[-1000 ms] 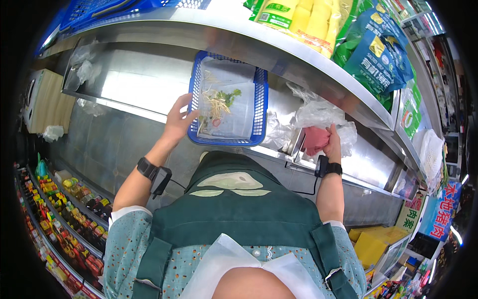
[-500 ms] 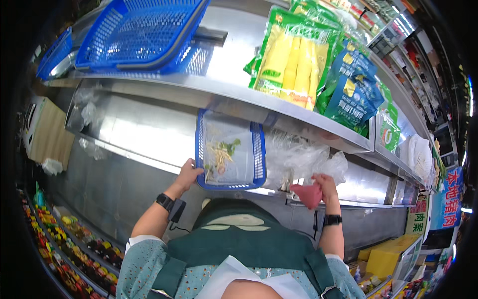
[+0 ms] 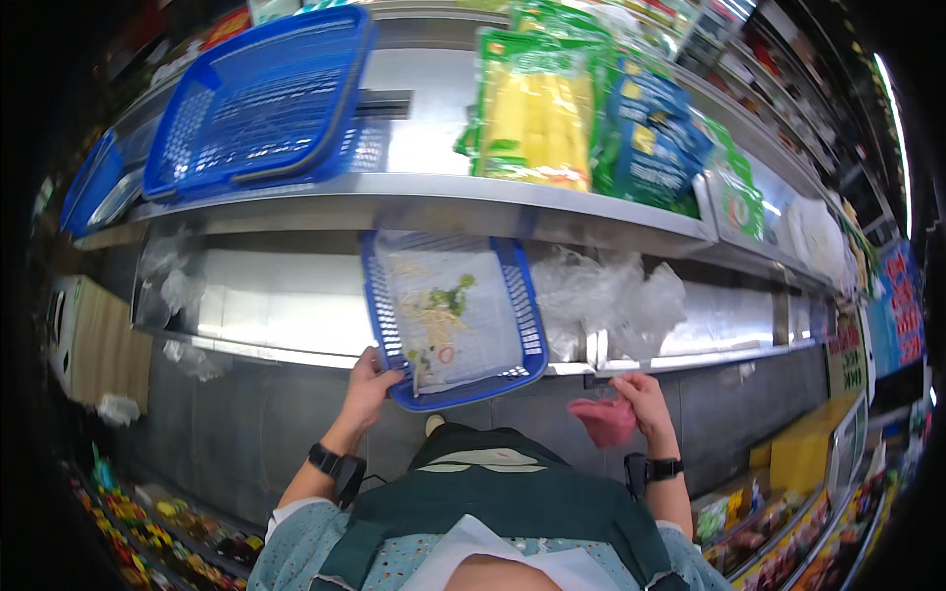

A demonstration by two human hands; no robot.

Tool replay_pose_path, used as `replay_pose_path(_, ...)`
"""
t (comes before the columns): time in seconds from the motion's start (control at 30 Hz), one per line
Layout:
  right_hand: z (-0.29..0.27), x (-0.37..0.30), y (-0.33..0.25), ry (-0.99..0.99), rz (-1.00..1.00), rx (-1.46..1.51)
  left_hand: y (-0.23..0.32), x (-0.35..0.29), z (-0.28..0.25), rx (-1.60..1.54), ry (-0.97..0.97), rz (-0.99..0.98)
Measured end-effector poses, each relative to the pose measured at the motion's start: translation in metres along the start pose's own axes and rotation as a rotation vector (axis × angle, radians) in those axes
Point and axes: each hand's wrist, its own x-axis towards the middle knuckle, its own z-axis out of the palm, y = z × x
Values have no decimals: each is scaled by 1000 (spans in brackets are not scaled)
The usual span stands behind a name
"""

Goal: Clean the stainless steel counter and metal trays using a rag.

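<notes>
My left hand (image 3: pixel 369 392) is closed on the near left rim of a small blue plastic basket (image 3: pixel 533 340). The basket tilts a little, its near edge jutting out past the lower metal shelf. A pale sheet (image 3: pixel 483 340) lines its bottom, strewn with green leaves (image 3: pixel 453 295) and thin yellowish vegetable scraps (image 3: pixel 431 320). To the right of the basket, apart from it, my right hand (image 3: pixel 645 402) pinches a crumpled pinkish-red cloth (image 3: pixel 604 423), which hangs in front of the shelf edge.
Crumpled clear plastic bags (image 3: pixel 631 305) lie on the lower shelf (image 3: pixel 266 305), right of the basket. Above, the upper shelf (image 3: pixel 414 192) holds a larger blue basket (image 3: pixel 261 108), yellow-and-green food packs (image 3: pixel 537 118) and blue pouches (image 3: pixel 655 138). A wood-grain box (image 3: pixel 108 340) stands at left.
The basket has come nearer and turned slightly, with my left hand still on its rim. My right hand has lowered a little with the cloth. The head view has shifted.
</notes>
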Motion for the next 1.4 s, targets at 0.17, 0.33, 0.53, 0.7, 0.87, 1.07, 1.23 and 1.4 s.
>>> replay_pose_path(0.17, -20, -1, 20, -9, -55, 149, 1, -51, 16, 38, -14, 52)
replay_pose_path(0.33, -64, -34, 46, -74, -118, 116, -20, -90, 72, 124, -106, 68)
replay_pose_path(0.53, -149, -99, 98, -156, -173, 195, -62, -119, 201, 159, -243, -59)
replay_pose_path(0.7, -220, -139, 152, 59, -289, 205, -102, -117, 312, 214, -437, -2)
replay_pose_path(0.87, -288, -180, 154, 317, -145, 27, -123, -114, 427, 288, -609, -63)
replay_pose_path(1.07, -368, -198, 207, 532, -79, 144, -164, -89, 547, 472, -825, -4)
replay_pose_path(1.23, -436, -199, 221, 661, -84, 360, -193, -56, 653, 579, -1054, 19)
replay_pose_path(1.4, -532, -213, 228, 786, -49, 447, -214, -37, 794, 720, -1258, -16)
